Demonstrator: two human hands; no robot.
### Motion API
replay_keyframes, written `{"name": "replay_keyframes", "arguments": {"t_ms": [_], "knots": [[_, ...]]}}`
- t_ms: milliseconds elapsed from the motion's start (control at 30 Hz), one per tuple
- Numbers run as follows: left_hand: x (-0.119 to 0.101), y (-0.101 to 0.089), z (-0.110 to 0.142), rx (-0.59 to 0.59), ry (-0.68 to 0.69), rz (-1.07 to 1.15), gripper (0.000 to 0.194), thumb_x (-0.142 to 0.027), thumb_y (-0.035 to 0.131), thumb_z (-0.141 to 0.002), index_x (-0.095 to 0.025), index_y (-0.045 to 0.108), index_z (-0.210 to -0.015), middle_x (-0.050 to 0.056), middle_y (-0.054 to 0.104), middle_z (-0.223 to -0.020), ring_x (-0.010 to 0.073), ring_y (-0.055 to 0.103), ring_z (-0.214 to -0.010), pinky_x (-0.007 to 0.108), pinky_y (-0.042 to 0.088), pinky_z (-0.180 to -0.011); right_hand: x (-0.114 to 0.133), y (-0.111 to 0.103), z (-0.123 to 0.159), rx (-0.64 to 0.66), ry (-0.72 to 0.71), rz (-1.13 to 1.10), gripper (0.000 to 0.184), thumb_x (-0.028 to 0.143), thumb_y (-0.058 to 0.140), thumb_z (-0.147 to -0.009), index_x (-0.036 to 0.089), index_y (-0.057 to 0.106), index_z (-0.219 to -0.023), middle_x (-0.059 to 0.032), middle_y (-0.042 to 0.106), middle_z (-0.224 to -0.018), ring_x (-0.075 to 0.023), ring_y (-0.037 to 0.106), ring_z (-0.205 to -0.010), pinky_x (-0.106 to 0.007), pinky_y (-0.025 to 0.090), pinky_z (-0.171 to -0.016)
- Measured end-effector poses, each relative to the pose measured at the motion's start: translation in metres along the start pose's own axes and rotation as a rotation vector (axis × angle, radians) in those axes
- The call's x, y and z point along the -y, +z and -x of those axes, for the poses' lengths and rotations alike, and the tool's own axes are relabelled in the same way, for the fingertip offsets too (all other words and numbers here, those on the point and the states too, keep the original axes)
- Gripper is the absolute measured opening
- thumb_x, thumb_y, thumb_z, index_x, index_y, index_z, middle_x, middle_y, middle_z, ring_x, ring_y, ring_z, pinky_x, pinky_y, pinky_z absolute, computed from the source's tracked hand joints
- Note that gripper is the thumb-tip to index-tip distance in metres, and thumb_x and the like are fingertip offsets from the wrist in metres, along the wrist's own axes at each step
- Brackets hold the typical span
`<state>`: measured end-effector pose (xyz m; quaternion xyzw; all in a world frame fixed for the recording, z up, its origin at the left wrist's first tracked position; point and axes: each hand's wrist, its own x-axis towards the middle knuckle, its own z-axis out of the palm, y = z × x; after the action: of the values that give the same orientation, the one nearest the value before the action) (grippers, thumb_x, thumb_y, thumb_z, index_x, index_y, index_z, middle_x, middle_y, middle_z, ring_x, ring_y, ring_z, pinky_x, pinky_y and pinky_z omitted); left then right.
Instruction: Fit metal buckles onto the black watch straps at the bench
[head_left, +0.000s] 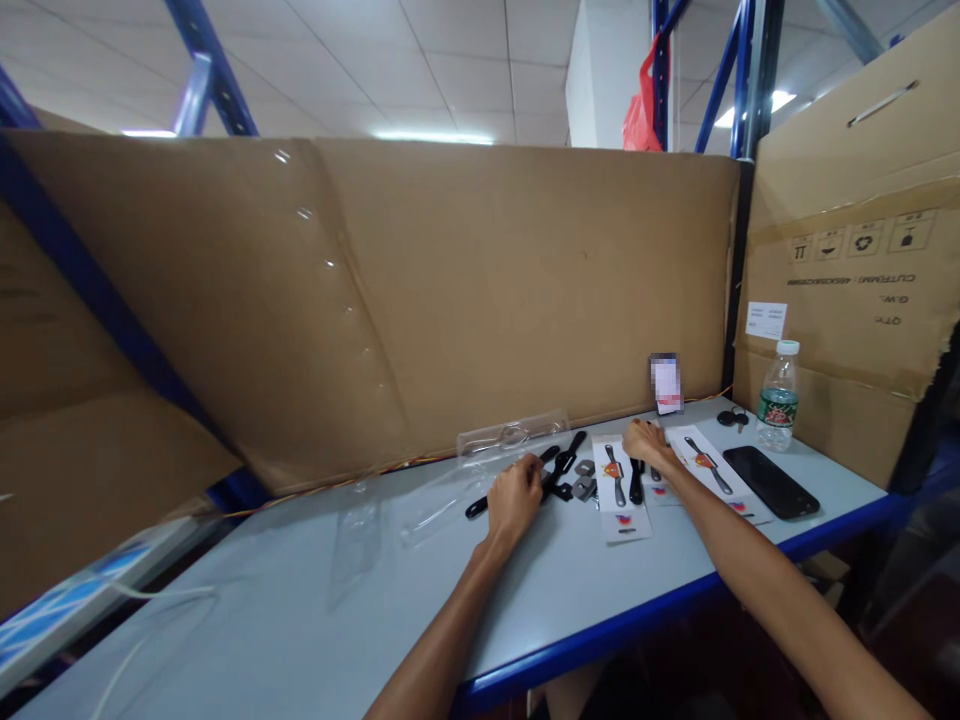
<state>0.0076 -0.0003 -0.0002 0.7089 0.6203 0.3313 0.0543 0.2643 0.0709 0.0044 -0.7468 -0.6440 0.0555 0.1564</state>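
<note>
My left hand is closed over a long black tool, whose ends stick out on either side of the fingers. Beside it lie more black handled tools and several small grey metal pieces. Further right, my right hand has its fingers curled at the top of a black handle-like piece; what the fingertips hold is hidden. A white printed card with a tool pictured on it lies between my hands. Another such card sits under and beyond my right forearm.
Clear plastic blister shells lie behind and left of my left hand. A phone leans at the back; a black phone, keys and a water bottle are at right. Cardboard walls enclose the table.
</note>
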Motion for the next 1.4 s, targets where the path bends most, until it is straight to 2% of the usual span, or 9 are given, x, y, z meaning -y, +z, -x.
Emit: {"name": "replay_keyframes", "arguments": {"t_ms": [267, 400, 500, 633, 767, 900, 1033, 1200, 1400], "knots": [[-0.005, 0.004, -0.001, -0.036, 0.047, 0.368, 0.023, -0.023, 0.047, -0.086, -0.018, 0.069, -0.090, 0.001, 0.062, -0.062, 0.0168, 0.053, -0.058, 0.026, 0.032, -0.059, -0.009, -0.012, -0.011, -0.094, 0.022, -0.277, 0.034, 0.014, 0.056, -0.084, 0.015, 0.070, -0.115, -0.0188, 0.071, -0.119, -0.0288, 0.064, -0.117, -0.029, 0.045, -0.088], [-0.006, 0.010, -0.003, 0.030, -0.003, 0.646, 0.020, -0.031, 0.056, -0.079, -0.017, 0.068, -0.086, -0.001, 0.057, -0.056, 0.0149, 0.050, -0.052, 0.024, 0.034, -0.053, -0.007, -0.015, -0.013, -0.125, 0.046, -0.507, 0.029, 0.008, 0.058, -0.078, 0.014, 0.073, -0.102, -0.0147, 0.074, -0.106, -0.0277, 0.066, -0.110, -0.027, 0.046, -0.083], [-0.011, 0.010, -0.004, 0.164, -0.093, 0.942, 0.028, -0.040, 0.066, -0.074, -0.015, 0.066, -0.089, -0.002, 0.056, -0.057, 0.0139, 0.052, -0.051, 0.023, 0.037, -0.050, -0.006, -0.020, -0.013, -0.135, 0.060, -0.734, 0.024, 0.013, 0.055, -0.082, 0.013, 0.070, -0.100, -0.0104, 0.073, -0.089, -0.0222, 0.069, -0.086, -0.025, 0.047, -0.069], [-0.024, 0.003, 0.003, 0.391, -0.177, 1.259, 0.045, -0.050, 0.072, -0.076, -0.014, 0.064, -0.100, 0.002, 0.064, -0.070, 0.0153, 0.062, -0.063, 0.026, 0.048, -0.060, 0.011, -0.020, -0.003, -0.094, 0.025, -1.057, 0.020, 0.018, 0.051, -0.085, 0.015, 0.062, -0.101, -0.0017, 0.064, -0.070, -0.0122, 0.056, -0.053, -0.021, 0.041, -0.051], [-0.032, -0.004, 0.013, 0.744, -0.298, 1.436, 0.050, -0.060, 0.061, -0.085, -0.014, 0.062, -0.103, 0.007, 0.067, -0.075, 0.0186, 0.066, -0.068, 0.030, 0.053, -0.066, 0.044, -0.004, 0.017, -0.024, -0.052, -1.317, 0.005, 0.021, 0.055, -0.084, 0.018, 0.056, -0.088, -0.0009, 0.063, -0.071, -0.0095, 0.054, -0.053, -0.020, 0.044, -0.054], [-0.027, -0.007, 0.012, 0.945, -0.426, 1.485, 0.044, -0.057, 0.057, -0.090, -0.014, 0.061, -0.097, -0.001, 0.055, -0.058, 0.0096, 0.052, -0.044, 0.020, 0.041, -0.044, 0.066, 0.008, 0.032, 0.102, -0.091, -1.558, 0.005, 0.020, 0.058, -0.084, 0.019, 0.054, -0.087, -0.0015, 0.064, -0.071, -0.0104, 0.056, -0.054, -0.021, 0.047, -0.057], [-0.013, -0.005, 0.001, 0.723, -0.366, 1.484, 0.029, -0.042, 0.068, -0.086, -0.016, 0.056, -0.086, -0.012, 0.033, -0.046, 0.0018, 0.021, -0.030, 0.015, 0.015, -0.032, 0.062, 0.005, 0.037, 0.193, -0.256, -1.207, 0.013, 0.028, 0.052, -0.091, 0.018, 0.060, -0.089, -0.0049, 0.068, -0.074, -0.0153, 0.064, -0.064, -0.025, 0.049, -0.062], [0.003, 0.000, -0.008, 0.227, -0.352, 1.329, 0.040, -0.046, 0.076, -0.074, -0.021, 0.044, -0.080, -0.011, 0.043, -0.046, 0.0040, 0.032, -0.033, 0.015, 0.023, -0.034, 0.048, -0.005, 0.050, 0.121, -0.613, -0.155, 0.031, 0.040, 0.075, -0.075, 0.019, 0.070, -0.097, -0.0092, 0.071, -0.100, -0.0263, 0.065, -0.100, -0.029, 0.047, -0.078], [0.006, 0.000, -0.007, 0.080, -0.372, 1.250, 0.045, -0.050, 0.077, -0.068, -0.022, 0.046, -0.083, -0.008, 0.050, -0.049, 0.0066, 0.043, -0.038, 0.017, 0.027, -0.038, 0.053, -0.018, 0.065, 0.217, -0.634, 0.207, 0.037, 0.043, 0.078, -0.072, 0.018, 0.074, -0.098, -0.0134, 0.067, -0.112, -0.0297, 0.062, -0.107, -0.028, 0.044, -0.075]]}}
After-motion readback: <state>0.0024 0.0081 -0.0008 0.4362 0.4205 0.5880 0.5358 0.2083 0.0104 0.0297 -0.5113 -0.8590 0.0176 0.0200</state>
